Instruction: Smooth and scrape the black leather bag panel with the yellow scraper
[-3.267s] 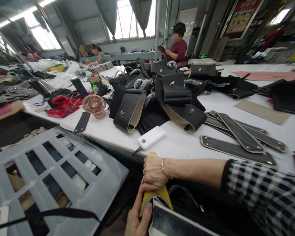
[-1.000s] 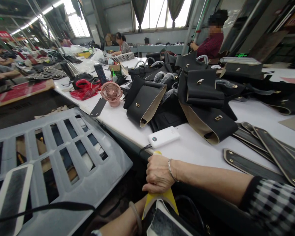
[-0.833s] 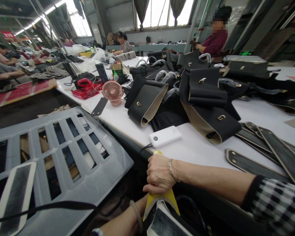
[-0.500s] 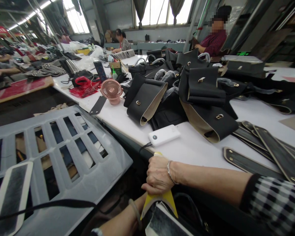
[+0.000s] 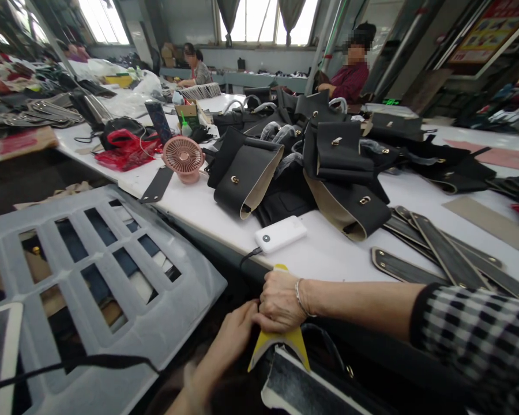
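My right hand (image 5: pixel 281 302) is wrapped round a yellow tool (image 5: pixel 281 346) with a curved, two-pointed lower end. Right beside it, my left hand (image 5: pixel 236 325) has its fingers pressed together, the tips touching or just behind my right hand; what they hold is hidden. Below the tool's points lies a black panel with a white edge (image 5: pixel 303 383). A black handle or strap (image 5: pixel 328 340) with a gold-coloured fitting curves to the right of the tool, over dark material in my lap.
A grey slotted plastic crate (image 5: pixel 199 288) stands at left. On the white table (image 5: pixel 328 259) are a white power bank (image 5: pixel 281 233) with a cable, a pink fan (image 5: pixel 184 158), black bags (image 5: pixel 246 173) and black straps (image 5: pixel 450 248). A co-worker (image 5: pixel 350 75) sits beyond.
My left hand has come up from below the tool to beside my right hand. My right hand still grips the yellow tool. The view has turned somewhat to the right.
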`<state>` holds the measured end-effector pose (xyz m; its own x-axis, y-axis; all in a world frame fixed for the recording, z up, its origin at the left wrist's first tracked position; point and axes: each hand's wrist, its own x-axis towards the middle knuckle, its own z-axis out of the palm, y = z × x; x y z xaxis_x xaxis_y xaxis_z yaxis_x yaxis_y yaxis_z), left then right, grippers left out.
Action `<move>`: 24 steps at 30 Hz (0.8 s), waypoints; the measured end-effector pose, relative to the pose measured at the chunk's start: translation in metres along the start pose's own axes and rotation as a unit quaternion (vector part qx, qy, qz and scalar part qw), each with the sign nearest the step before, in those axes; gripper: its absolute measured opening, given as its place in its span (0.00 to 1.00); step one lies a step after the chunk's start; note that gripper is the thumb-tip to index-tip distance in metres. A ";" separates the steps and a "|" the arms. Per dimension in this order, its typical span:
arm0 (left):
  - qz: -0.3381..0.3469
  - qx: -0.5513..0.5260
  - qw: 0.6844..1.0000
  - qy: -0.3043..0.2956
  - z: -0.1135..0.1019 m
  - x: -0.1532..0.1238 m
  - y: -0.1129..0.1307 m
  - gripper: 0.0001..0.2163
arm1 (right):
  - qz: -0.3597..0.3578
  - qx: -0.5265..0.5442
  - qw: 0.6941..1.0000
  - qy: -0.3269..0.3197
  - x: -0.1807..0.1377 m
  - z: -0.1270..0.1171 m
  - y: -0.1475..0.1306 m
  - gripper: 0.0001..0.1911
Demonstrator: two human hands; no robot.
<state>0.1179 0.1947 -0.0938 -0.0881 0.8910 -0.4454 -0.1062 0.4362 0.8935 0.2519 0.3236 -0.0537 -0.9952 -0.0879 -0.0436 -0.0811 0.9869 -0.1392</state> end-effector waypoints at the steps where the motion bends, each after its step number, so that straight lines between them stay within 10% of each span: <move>1: 0.001 -0.008 1.000 -0.004 -0.003 -0.006 0.003 0.24 | 0.003 -0.001 1.000 0.000 0.000 0.000 0.000 0.24; 7: 0.028 0.104 0.987 -0.118 0.006 -0.046 0.023 0.24 | 0.023 -0.002 1.000 0.007 -0.005 0.002 -0.003 0.25; 15: 0.004 0.187 0.980 -0.075 0.012 -0.039 -0.007 0.25 | 0.054 -0.001 0.998 0.014 -0.010 0.000 -0.010 0.25; 24: 0.076 0.217 0.965 -0.124 0.018 -0.042 0.019 0.21 | 0.105 0.003 0.994 -0.001 -0.016 0.001 -0.017 0.27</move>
<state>0.1372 0.1677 -0.0566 0.1764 0.9279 -0.3285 0.3198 0.2616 0.9106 0.2695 0.3085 -0.0516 -0.9901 0.1195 -0.0735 0.1285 0.9827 -0.1331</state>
